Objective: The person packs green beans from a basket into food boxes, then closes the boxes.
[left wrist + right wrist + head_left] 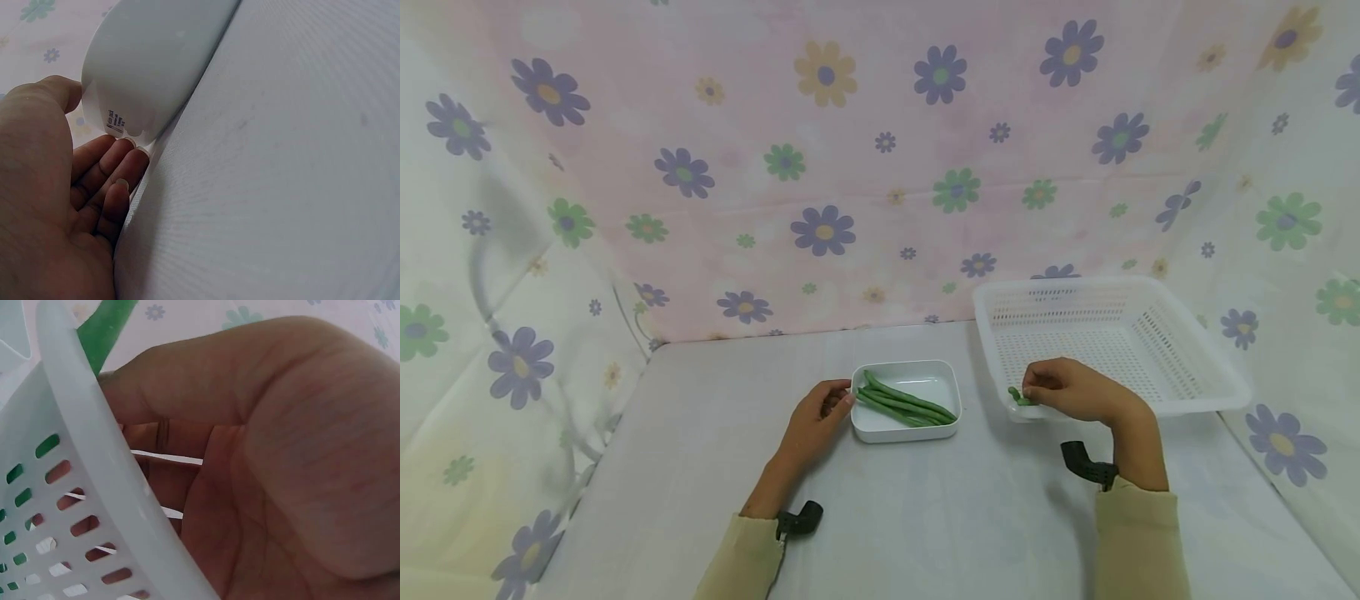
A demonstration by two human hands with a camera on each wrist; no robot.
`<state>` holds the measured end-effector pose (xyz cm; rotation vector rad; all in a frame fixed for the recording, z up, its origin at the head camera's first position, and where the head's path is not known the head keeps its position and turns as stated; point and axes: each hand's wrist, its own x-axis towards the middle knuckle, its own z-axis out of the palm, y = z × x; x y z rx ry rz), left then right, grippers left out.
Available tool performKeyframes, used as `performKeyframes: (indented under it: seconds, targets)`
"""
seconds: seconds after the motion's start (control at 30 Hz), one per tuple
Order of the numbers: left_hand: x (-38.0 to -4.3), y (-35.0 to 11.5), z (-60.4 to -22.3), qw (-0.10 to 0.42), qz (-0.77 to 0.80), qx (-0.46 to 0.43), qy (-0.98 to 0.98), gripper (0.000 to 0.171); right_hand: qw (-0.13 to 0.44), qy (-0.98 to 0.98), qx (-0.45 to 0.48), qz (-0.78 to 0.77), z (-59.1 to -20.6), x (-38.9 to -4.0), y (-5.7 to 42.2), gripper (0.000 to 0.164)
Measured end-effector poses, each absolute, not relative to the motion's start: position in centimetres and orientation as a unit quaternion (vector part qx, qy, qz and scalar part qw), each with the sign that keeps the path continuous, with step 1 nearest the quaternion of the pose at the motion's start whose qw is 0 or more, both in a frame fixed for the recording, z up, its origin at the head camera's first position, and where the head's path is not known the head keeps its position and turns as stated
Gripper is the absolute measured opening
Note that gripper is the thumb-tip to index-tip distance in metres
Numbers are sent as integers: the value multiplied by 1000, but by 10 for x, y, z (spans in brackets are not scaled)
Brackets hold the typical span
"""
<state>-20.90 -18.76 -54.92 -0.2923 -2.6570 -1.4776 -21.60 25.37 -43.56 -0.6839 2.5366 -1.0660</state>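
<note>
At the left end of a white rectangular dish (906, 435), my left hand (815, 422) holds its edge. In the left wrist view the thumb touches the rim of the dish (147, 69), with the fingertips at its lower end. Several long green beans (904, 402) lie in the dish. My right hand (1073, 390) pinches a green bean (1015, 395) at the near left rim of a white perforated basket (1206, 379). From the right wrist, the bean (107, 328) sticks out past the thumb, beyond the rim; the fingers partly hide it.
A pale cloth covers the table (925, 517). Behind it hangs a flowered curtain (880, 183), which also runs along both sides. Green shows through the holes in the basket wall (103, 487).
</note>
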Motion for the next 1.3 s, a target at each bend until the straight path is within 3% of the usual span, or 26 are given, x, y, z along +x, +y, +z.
performKeyframes:
  seconds: [0.53, 0.8, 1.3]
  targets:
    - [-209, -187, -548, 41, -480, -94, -871, 42, 152, 855, -290, -403, -438, -216, 265, 4]
    - [-209, -188, -548, 27, -485, -88, -870, 41, 147, 849, -299, -410, -438, -218, 260, 18]
    - [-209, -187, -549, 34, -482, -87, -871, 42, 55, 843, -307, -438, -435, -215, 260, 17]
